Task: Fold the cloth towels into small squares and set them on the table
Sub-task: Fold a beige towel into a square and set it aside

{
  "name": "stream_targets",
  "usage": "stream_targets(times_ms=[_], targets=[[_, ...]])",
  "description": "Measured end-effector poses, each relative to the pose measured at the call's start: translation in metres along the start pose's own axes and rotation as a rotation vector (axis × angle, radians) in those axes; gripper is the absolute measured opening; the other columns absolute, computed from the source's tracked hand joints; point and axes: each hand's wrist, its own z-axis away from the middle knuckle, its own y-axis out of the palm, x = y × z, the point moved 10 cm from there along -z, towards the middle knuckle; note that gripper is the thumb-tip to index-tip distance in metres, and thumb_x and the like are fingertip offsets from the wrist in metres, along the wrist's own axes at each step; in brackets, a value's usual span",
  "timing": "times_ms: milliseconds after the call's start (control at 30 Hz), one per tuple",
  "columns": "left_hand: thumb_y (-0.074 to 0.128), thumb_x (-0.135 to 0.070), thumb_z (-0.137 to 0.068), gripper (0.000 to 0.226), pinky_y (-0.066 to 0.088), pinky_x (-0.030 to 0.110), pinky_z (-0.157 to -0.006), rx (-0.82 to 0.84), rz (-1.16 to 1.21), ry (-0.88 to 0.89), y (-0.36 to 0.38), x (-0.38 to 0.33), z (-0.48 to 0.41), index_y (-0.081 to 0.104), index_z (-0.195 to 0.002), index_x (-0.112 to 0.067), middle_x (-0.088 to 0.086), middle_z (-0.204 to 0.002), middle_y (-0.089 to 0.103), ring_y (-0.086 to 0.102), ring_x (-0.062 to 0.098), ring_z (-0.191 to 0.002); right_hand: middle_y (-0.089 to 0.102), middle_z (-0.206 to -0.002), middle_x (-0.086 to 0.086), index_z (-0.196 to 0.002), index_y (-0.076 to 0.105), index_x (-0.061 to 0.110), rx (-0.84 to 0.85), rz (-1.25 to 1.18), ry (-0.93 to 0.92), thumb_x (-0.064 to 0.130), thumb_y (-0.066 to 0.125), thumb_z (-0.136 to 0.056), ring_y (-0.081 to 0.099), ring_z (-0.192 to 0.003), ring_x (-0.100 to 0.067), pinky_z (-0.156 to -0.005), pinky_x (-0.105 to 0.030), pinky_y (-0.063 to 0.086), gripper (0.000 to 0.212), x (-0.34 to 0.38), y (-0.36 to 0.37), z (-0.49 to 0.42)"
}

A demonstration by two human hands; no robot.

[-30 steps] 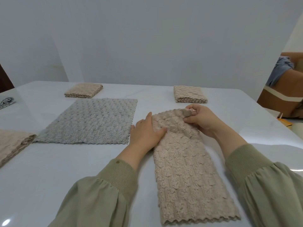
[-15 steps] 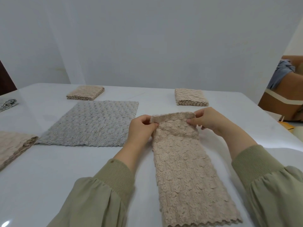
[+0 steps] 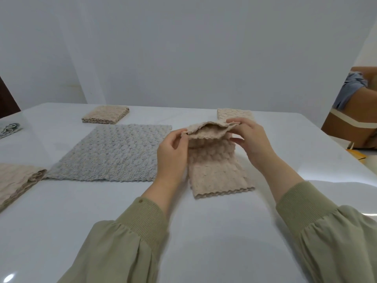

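Evenly bright, soft and diffuse. Glossy worktop (image 3: 224, 231) with white glare at 3 o'clock and a small hotspot at 7 o'clock. Faint, soft-edged shadows under hands and cloths. Slight motion blur on both sleeves. Wide-angle bending toward the edges, strongest at 9 and 3 o'clock.

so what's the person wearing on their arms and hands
Both arms are in loose, puffy olive-green sleeves, the left sleeve and right sleeve each gathered into a ribbed knit cuff at the wrist. The left hand and right hand are bare: no gloves, rings or watch visible.
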Motion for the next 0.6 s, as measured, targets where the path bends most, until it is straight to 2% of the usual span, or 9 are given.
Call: stream_targets(times_ms=[100,167,267,333,400,500,600], targets=[[0.052,-0.031,-0.094,0.024,0.051,0.036,-0.091,-0.006,0.058,-0.139,-0.002,0.021,-0.002,0.068,-0.08,-0.02,-0.008,-0.078,0.065,0.061,0.013,-0.084,0.058,-0.071,-0.008,-0.075,0.067,0.013,-0.146,0.15,-0.045,0.012,0.047,-0.092,0.051,-0.07,-0.02,-0.068,-0.032,0.045,0.026,-0.017,-0.009,0.01],[0.06,-0.034,-0.089,0.028,0.053,0.045,-0.087,-0.017,0.061,-0.236,-0.005,0.034,-0.001,0.069,-0.073,-0.014,-0.006,-0.066,0.061,0.06,0.018,-0.076,0.056,-0.066,-0.005,-0.073,0.066,0.007,-0.184,0.345,-0.096,0.017,0.054,-0.091,0.048,-0.064,-0.015,-0.063,-0.025,0.039,0.024,-0.023,-0.009,0.02],[0.069,-0.021,-0.084,0.018,0.057,0.04,-0.078,0.029,0.048,-0.309,-0.002,0.039,0.005,0.066,-0.067,-0.013,-0.003,-0.066,0.06,0.059,0.016,-0.065,0.06,-0.069,0.004,-0.074,0.063,0.013,-0.252,0.417,-0.143,0.013,0.06,-0.084,0.05,-0.063,-0.008,-0.061,-0.018,0.04,0.011,-0.016,-0.015,0.029],[0.068,-0.009,-0.083,0.013,0.056,0.037,-0.072,0.076,0.066,-0.357,0.004,0.039,0.012,0.064,-0.072,-0.014,0.0,-0.071,0.06,0.059,0.013,-0.053,0.06,-0.073,0.003,-0.077,0.063,0.015,-0.277,0.396,-0.133,0.009,0.06,-0.082,0.05,-0.062,-0.007,-0.061,-0.018,0.039,0.009,-0.015,-0.019,0.035],[0.067,-0.006,-0.083,0.011,0.056,0.039,-0.073,0.114,0.07,-0.403,0.007,0.038,0.02,0.063,-0.081,-0.016,-0.001,-0.069,0.058,0.057,0.01,-0.043,0.057,-0.073,0.0,-0.08,0.063,0.016,-0.273,0.367,-0.101,0.009,0.059,-0.083,0.046,-0.06,-0.009,-0.058,-0.018,0.037,0.009,-0.02,-0.022,0.041],[0.066,-0.005,-0.083,0.023,0.056,0.038,-0.069,0.194,0.035,-0.432,0.009,0.036,0.03,0.061,-0.099,-0.021,-0.001,-0.066,0.06,0.06,0.018,-0.053,0.048,-0.07,0.0,-0.083,0.062,0.018,-0.267,0.357,-0.079,0.01,0.06,-0.084,0.04,-0.059,-0.009,-0.056,-0.02,0.034,0.008,-0.022,-0.024,0.051],[0.066,-0.004,-0.083,0.037,0.054,0.032,-0.057,0.302,-0.05,-0.4,0.012,0.034,0.039,0.056,-0.115,-0.02,-0.006,-0.051,0.056,0.063,0.025,-0.061,0.047,-0.068,0.005,-0.083,0.062,0.019,-0.26,0.409,-0.064,0.01,0.06,-0.083,0.042,-0.061,-0.007,-0.058,-0.02,0.034,0.009,-0.021,-0.031,0.06]])
